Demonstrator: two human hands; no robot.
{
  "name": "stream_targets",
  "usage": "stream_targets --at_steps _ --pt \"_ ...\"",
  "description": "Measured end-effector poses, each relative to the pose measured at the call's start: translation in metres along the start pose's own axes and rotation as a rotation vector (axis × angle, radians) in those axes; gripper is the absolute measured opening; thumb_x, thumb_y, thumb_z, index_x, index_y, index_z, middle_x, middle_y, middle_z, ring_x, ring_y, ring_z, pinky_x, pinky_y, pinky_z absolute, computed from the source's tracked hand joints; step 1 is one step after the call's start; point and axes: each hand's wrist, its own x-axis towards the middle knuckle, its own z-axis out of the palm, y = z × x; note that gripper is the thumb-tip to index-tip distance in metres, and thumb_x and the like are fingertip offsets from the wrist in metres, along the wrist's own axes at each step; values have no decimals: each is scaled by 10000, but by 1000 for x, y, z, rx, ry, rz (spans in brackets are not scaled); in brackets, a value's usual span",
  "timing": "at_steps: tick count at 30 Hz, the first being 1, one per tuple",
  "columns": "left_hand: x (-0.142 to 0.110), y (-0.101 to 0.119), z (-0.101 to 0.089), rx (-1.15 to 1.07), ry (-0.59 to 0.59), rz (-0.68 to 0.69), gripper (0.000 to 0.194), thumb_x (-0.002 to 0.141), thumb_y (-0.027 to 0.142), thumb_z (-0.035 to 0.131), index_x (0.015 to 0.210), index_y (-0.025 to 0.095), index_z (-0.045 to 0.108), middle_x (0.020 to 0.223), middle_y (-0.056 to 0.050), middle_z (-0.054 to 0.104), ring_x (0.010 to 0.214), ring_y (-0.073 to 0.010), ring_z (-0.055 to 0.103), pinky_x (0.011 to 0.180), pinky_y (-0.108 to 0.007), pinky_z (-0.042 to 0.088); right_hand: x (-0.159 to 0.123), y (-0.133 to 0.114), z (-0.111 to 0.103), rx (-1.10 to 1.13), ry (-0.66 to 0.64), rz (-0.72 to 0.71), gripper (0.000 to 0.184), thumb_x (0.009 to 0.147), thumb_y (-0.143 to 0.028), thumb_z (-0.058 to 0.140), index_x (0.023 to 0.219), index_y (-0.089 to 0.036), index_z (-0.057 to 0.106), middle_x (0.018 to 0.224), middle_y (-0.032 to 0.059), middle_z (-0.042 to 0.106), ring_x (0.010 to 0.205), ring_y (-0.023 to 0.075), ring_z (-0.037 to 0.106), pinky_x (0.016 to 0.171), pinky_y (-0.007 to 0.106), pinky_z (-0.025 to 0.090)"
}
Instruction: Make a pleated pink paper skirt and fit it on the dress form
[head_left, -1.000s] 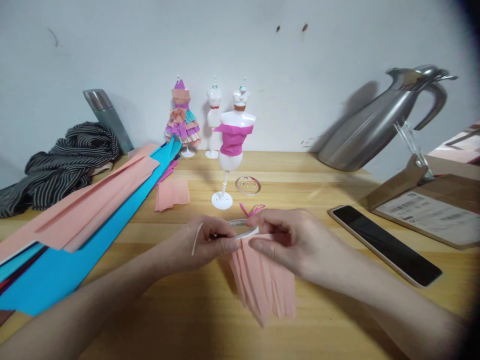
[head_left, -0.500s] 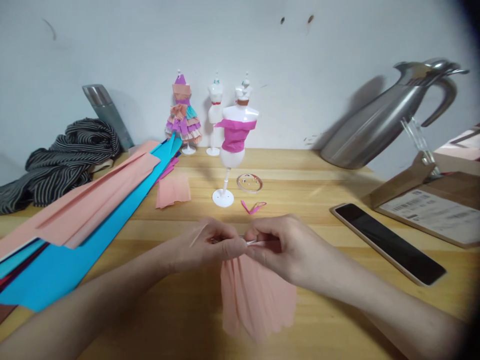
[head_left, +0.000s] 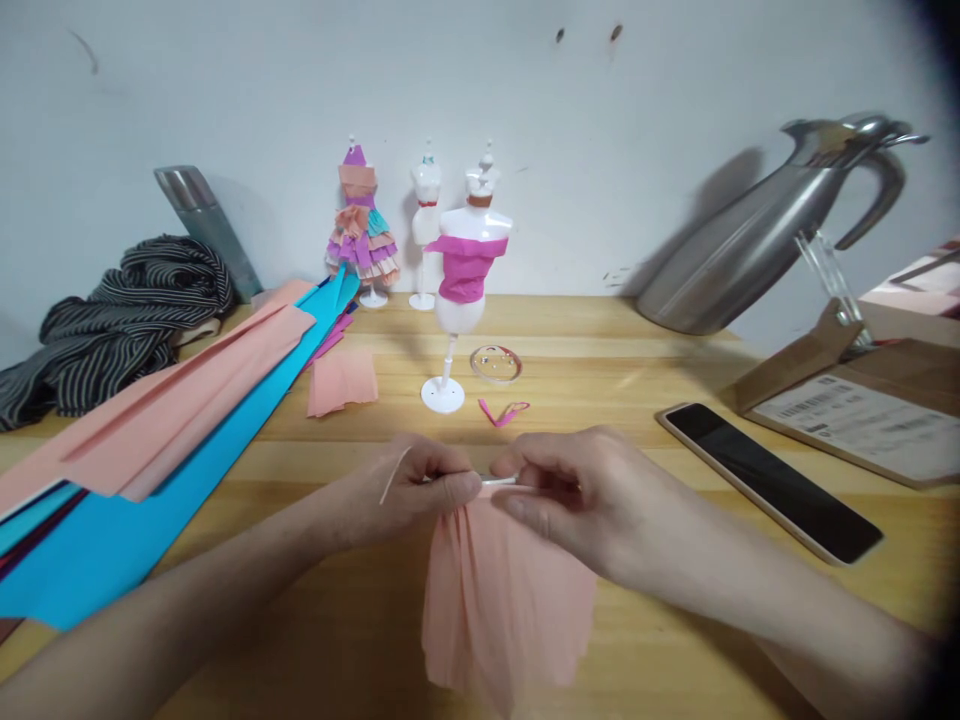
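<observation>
Two grips, left hand and right hand, pinch the top edge of a peach crepe-paper sheet above the wooden counter; its left is gathered, its right apparently not yet.

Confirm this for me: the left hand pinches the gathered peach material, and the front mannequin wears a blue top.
The top's colour is wrong: the head view shows the front mannequin wearing a bright pink top. The left hand does pinch the gathered peach material.
</observation>
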Motion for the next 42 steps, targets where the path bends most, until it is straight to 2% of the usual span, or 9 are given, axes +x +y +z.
stream_targets --at_steps 2,7,13,17,21,27,35,42 --pt "0 -1 1 3 1 13 382 901 358 469 602 175 316 614 45 236 574 -82 248 508 -255 189 -3 -1 -2 -8 33 -4 190 882 -318 552 771 -182 622 526 -40 496 468 91 416 443 211 284" --pt "-3 3 2 119 98 83 343 912 338 478 624 165 409 617 41 314 594 -88 325 514 -242 239 -5 -3 -3 -39 88 -44 105 872 -288 569 832 -196 603 524 -55 492 462 90 422 439 204 284" --pt "-1 4 3 429 224 310 370 918 233 476 566 156 396 555 37 385 620 -105 391 581 -241 301 -4 -2 -3 -49 132 -32 156 853 -287 578 740 -202 512 511 -57 480 451 90 414 443 210 275" --pt "1 -1 4 449 303 432 337 930 238 495 606 146 500 575 27 462 638 -111 448 602 -224 342 -1 -1 -5 -84 106 16 238 848 -361 578 693 -197 502 534 -33 500 467 99 431 454 221 276" --pt "2 -3 4 483 306 438 321 947 256 506 652 140 560 613 18 507 634 -107 472 597 -211 362 4 1 -4 -88 55 68 266 827 -369 574 645 -197 484 549 -26 491 486 98 413 465 224 279" --pt "5 -7 4 542 328 518 365 967 313 497 657 133 567 614 8 520 640 -111 480 580 -211 355 7 3 -4 -72 7 123 221 798 -333 558 635 -198 493 547 -28 467 503 104 405 467 226 274" --pt "6 -11 7 613 344 549 408 982 353 463 640 145 539 589 9 501 614 -120 456 563 -227 328 3 4 0 2 17 52 224 805 -290 549 633 -203 435 576 -35 470 519 94 398 471 214 299" --pt "6 -13 8 613 347 544 413 986 362 449 638 150 516 598 2 503 623 -129 451 574 -241 326 2 6 1 -54 18 14 194 809 -249 569 628 -183 550 558 -27 503 505 94 422 469 216 292"
